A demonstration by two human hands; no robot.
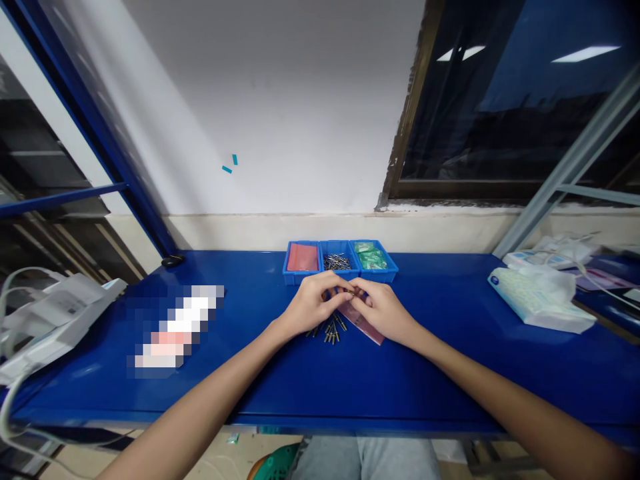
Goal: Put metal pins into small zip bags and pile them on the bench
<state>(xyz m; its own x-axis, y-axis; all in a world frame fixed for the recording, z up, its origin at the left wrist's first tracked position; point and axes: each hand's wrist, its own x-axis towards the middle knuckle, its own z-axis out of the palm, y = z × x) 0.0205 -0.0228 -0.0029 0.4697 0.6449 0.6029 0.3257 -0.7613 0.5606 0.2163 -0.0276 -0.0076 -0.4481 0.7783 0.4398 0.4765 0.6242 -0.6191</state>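
My left hand [313,303] and my right hand [383,310] meet over the middle of the blue table [450,373], fingers pinched together. Between the fingertips is a small thin metal pin [350,292]. Under my right hand lies a reddish plastic bag [367,328], which that hand holds. Several loose metal pins [330,331] lie on the table just below my hands. Behind them stand three joined blue bins: the left bin [303,259] with reddish bags, the middle bin [337,262] with metal pins, the right bin [373,258] with green packets.
A white plastic packet [537,299] and more packets lie at the right. White devices with cables [55,313] sit at the left edge. A small black object [173,261] rests at the back left. A wall and a window stand behind the table.
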